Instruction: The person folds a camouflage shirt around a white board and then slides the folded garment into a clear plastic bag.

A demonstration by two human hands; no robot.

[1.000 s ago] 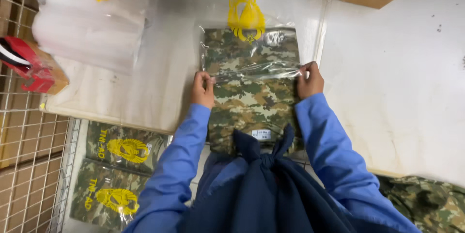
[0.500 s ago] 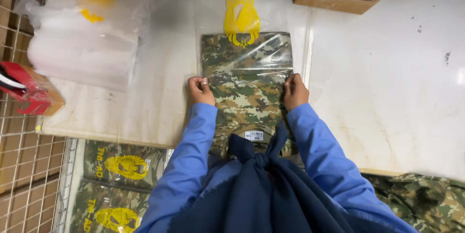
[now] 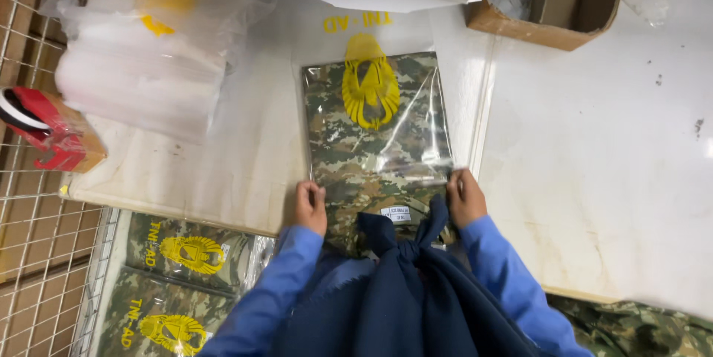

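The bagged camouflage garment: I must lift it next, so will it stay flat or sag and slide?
The bagged camouflage garment is folded cloth, so it would probably sag if lifted by one end. Its glossy clear film looks slippery. The left hand and right hand grip both near corners.

Pretty bright overhead light, glare streaks on the clear plastic bag (image 3: pixel 401 134) mid-frame — top and left edges kinda blurry.
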